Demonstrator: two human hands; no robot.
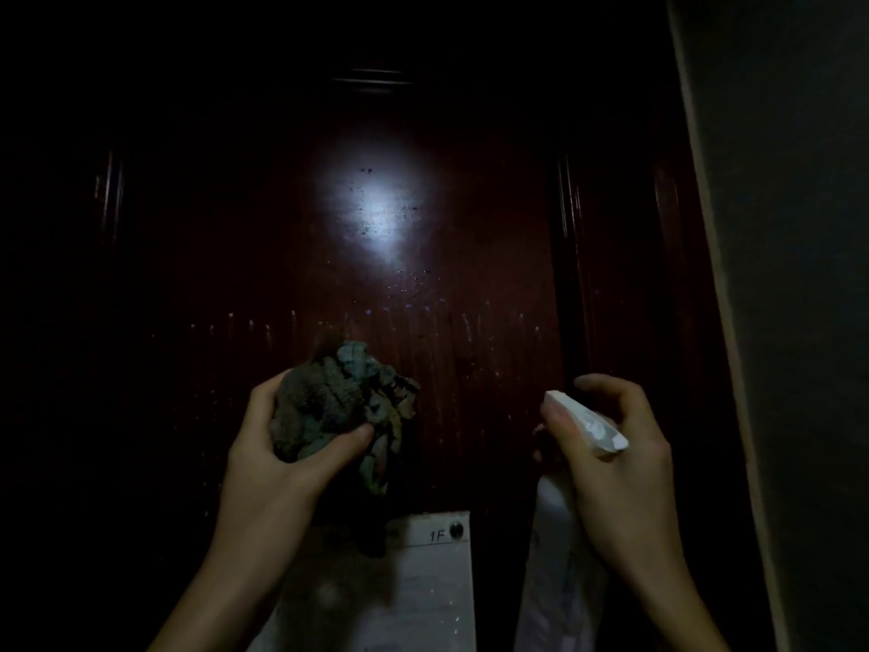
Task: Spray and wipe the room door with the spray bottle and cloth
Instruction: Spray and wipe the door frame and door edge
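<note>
Dark door (376,256) shows droplets (465,322); left hand (263,458) grips bunched cloth (329,402) for wiping, right hand (616,463) clasps spray bottle (592,428), nozzle doorward.

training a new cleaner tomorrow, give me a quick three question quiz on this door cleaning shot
1. Which hand grips the cloth? A) left B) right C) neither
2. True or false: spray drips show on the door.
3. Fill in: the paper low on the door is marked ___.

Key
1. A. The left hand grips it; the right hand holds the spray bottle.
2. True.
3. 1F.
</note>
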